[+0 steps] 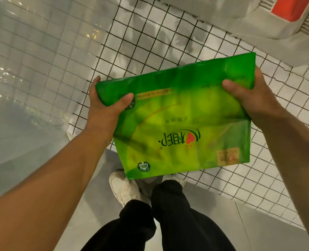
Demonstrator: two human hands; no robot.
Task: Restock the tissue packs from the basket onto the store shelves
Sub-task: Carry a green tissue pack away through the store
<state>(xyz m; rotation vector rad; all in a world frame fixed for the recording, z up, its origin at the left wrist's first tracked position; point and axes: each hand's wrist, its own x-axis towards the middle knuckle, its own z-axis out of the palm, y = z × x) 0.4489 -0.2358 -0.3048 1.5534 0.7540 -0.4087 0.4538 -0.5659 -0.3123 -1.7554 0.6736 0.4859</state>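
Left hand and right hand each grip an upper corner of the green tissue pack, thumbs on the printed face, fingers curled behind; pack is held in the air above the wire basket and the person's feet. Judged light, soft and compressible; film wrap probably slippery, so the corner folds give the sound hold. Mesh wall lies close beneath; a white-and-red pack crowds the upper right; open floor lies nearer the person.
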